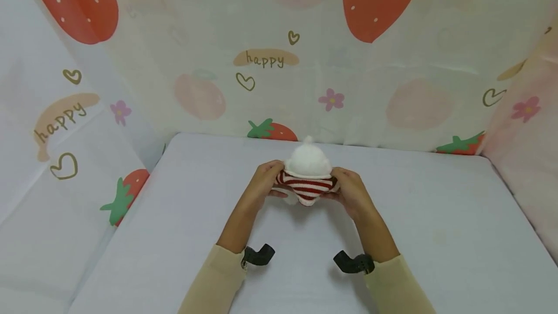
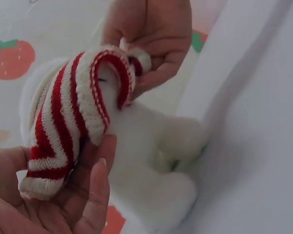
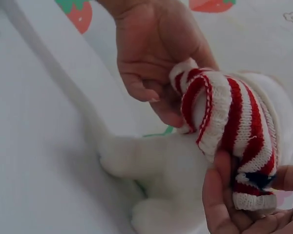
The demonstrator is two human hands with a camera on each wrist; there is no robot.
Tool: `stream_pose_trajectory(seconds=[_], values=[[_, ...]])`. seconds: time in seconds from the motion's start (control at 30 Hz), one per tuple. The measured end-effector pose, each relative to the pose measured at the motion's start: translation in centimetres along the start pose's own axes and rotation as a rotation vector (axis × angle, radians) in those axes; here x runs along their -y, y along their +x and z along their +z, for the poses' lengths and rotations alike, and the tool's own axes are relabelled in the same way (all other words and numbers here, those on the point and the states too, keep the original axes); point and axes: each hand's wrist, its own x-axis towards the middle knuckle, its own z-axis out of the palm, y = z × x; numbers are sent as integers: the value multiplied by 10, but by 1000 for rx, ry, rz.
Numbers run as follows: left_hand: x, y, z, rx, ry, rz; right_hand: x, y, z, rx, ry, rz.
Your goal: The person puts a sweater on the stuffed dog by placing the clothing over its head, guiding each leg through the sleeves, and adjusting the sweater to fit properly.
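Observation:
A small red-and-white striped knitted sweater (image 1: 308, 186) hangs around the upper part of a white plush toy (image 2: 139, 146). My left hand (image 1: 265, 178) holds one sleeve between thumb and fingers, and my right hand (image 1: 352, 188) grips the opposite sleeve. The sweater's ribbed hem (image 2: 90, 114) gapes open toward the toy's body, with white plush and a small dark mark showing inside. In the right wrist view a dark blue patch (image 3: 260, 180) shows near the cuff. A rounded white top (image 1: 307, 160) with a small tip rises above the stripes. The toy's stubby legs (image 3: 127, 156) point down toward the table.
A white-covered table (image 1: 196, 236) spreads beneath both hands. Behind it stands a cloth backdrop (image 1: 370, 67) printed with strawberries, hearts and flowers, with similar cloth at both sides. Each wrist carries a black camera mount (image 1: 261, 255) over a pale sleeve (image 1: 218, 280).

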Motion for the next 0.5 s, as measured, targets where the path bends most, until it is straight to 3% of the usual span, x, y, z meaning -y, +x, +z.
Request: stream_pose_trajectory(seconds=[0.13, 0.27, 0.4, 0.5], values=[[3, 2, 5, -18, -113, -22, -1, 0, -3, 72, 104, 34], [4, 3, 7, 1, -164, -29, -1, 0, -5, 110, 152, 58], [1, 1, 5, 34, -136, -54, 3, -1, -7, 132, 113, 91], [-4, -3, 2, 101, -84, -66, 7, -2, -9, 188, 70, 123]])
